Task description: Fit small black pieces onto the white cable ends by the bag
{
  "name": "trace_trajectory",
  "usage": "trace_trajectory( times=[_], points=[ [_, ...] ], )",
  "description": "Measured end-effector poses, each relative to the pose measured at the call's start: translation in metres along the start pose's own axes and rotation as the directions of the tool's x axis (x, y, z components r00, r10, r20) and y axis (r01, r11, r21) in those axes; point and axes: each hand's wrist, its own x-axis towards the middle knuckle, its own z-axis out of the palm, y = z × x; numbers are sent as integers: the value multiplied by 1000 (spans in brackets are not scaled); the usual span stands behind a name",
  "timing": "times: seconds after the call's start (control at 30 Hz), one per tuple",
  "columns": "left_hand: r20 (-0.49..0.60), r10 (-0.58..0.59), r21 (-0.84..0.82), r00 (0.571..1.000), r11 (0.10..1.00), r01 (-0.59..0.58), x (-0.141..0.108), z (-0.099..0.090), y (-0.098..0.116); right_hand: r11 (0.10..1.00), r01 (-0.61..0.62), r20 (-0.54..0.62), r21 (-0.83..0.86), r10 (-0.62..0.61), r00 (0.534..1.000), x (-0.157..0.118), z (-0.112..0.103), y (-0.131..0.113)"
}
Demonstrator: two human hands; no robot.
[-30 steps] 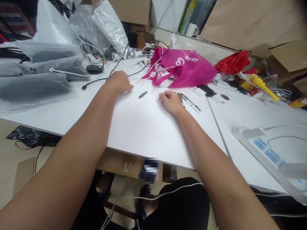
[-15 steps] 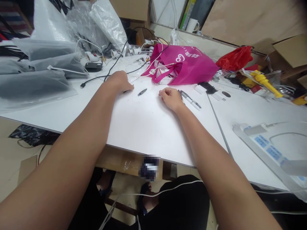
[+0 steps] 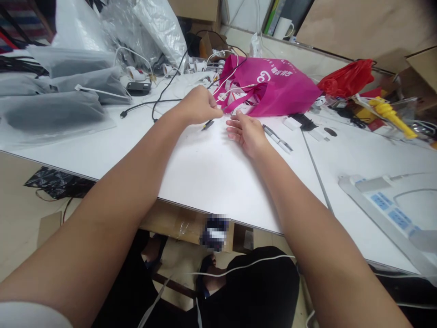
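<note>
My left hand (image 3: 201, 105) is closed over the white table, thumb and fingers pressed together. What it holds, if anything, is mostly hidden; a thin dark and yellow end shows under the fingers. Just below lies a short, dark, pointed piece (image 3: 208, 125), perhaps a pen part. Across from it, my right hand (image 3: 248, 133) has its fingers loosely apart and nothing visible in them. To the right of that hand, clear and dark pens (image 3: 278, 138) lie on the table.
Behind my hands a pink bag (image 3: 287, 89) holds boxes and cables. Grey plastic pouches (image 3: 64, 109) and a black cable (image 3: 136, 108) lie left. A red bag (image 3: 348, 79), a yellow tool (image 3: 392, 116) and a power strip (image 3: 389, 209) are to the right.
My left hand has moved right, close to the dark piece and toward my right hand. My right hand's fingers have opened from a pinch. The view has shifted slightly.
</note>
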Motion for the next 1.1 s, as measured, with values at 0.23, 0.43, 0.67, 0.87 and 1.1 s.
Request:
trace_trajectory(
  times=[0.23,0.43,0.67,0.87,1.1],
  points=[
    [42,92,-124,995,988,-86,-8,20,18,975,-16,22,221,12,1000,-6,7,-1],
    [6,77,-188,997,979,-75,-9,21,20,972,-1,67,234,-15,998,-6,5,-1],
    [-24,117,-208,993,971,-119,-3,34,16,997,62,-5,39,-62,998,1,1,-3],
    [9,148,-288,989,947,-139,-3,39,16,962,270,-192,-30,-270,943,24,-25,-6],
    [102,216,-246,971,951,-186,-8,42,19,945,326,-288,33,-304,908,43,-41,3]
  ],
)
